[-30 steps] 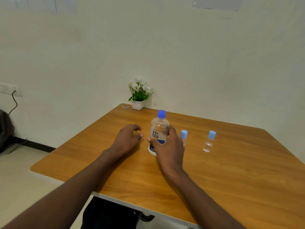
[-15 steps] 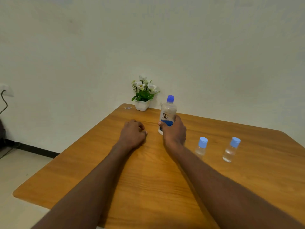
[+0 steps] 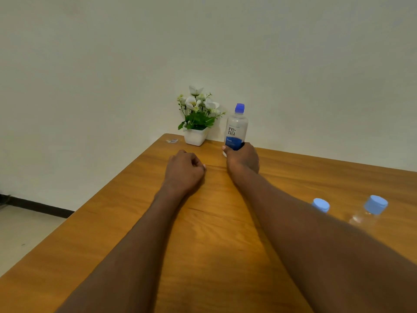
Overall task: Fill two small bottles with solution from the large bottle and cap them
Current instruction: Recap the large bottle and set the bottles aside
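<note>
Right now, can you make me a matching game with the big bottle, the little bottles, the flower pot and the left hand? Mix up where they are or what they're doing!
Things:
1. large bottle
2. two small bottles
3. flower pot
4. left hand

Places or states:
A. curled into a fist, resting on the table, holding nothing
B. at the table's far corner by the wall
C. gripped low down by the right hand, dark blue cap on
D. standing near the right forearm, light blue caps on

Pairs: 1-C, 2-D, 3-B, 4-A
</note>
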Tool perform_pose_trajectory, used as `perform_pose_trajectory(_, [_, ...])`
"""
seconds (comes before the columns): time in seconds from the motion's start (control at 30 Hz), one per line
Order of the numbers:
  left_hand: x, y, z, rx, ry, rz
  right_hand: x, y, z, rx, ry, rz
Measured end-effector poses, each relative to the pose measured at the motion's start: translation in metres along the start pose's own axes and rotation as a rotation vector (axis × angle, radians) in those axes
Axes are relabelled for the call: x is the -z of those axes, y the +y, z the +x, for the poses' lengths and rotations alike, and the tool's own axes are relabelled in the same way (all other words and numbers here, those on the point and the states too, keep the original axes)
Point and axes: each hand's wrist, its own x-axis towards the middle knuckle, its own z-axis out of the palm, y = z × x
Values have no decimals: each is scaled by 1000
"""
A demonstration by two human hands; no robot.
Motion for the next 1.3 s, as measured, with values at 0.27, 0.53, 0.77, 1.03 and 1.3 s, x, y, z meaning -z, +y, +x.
perform_pose_trajectory(0.27, [-6, -3, 4, -14, 33, -1, -16, -9, 34, -67, 46, -59])
perform_pose_trajectory(0.53, [-6, 1, 2, -10, 29, 37, -22, -14, 45, -105, 76, -91])
perform_pose_trajectory(0.77, [-6, 2, 3, -11, 32, 59, -24, -14, 48, -88, 64, -146])
perform_pose_trajectory(1.03, [-7, 4, 3, 2, 30, 50, -25, -20, 44, -155, 66, -137])
perform_pose_trajectory(1.3, [-2, 12, -2, 11, 46, 25, -12, -22, -12, -49, 61, -123])
